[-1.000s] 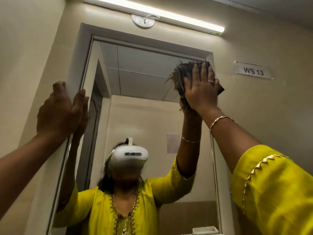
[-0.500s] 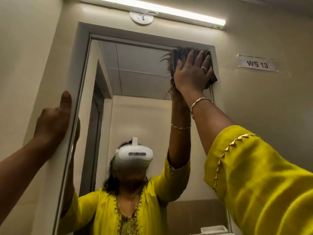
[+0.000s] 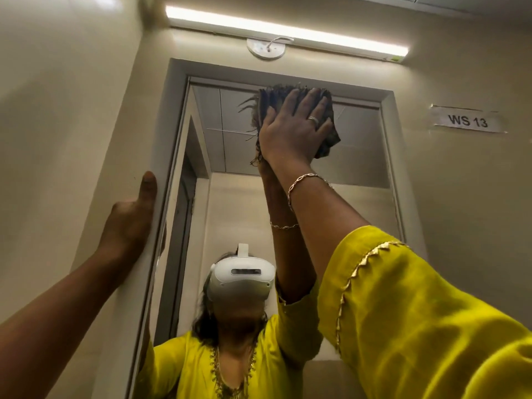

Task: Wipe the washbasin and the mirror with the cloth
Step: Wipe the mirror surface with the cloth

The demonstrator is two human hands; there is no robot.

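Note:
A tall mirror (image 3: 359,156) in a pale frame fills the wall ahead. My right hand (image 3: 293,131) is raised high and presses a dark, frayed cloth (image 3: 269,100) flat against the glass near the mirror's top edge, around its middle. My left hand (image 3: 131,220) rests on the mirror's left frame, thumb pointing up, fingers curled round the edge. The glass reflects a person in a yellow top with a white headset. The washbasin is out of view.
A lit tube light (image 3: 288,33) and a round ceiling fitting (image 3: 266,48) sit above the mirror. A paper label reading WS 13 (image 3: 466,120) is stuck on the wall to the right. A beige side wall (image 3: 57,110) is close on the left.
My right hand has carried the cloth up to the top edge and then left along it. My left hand slid down the left frame.

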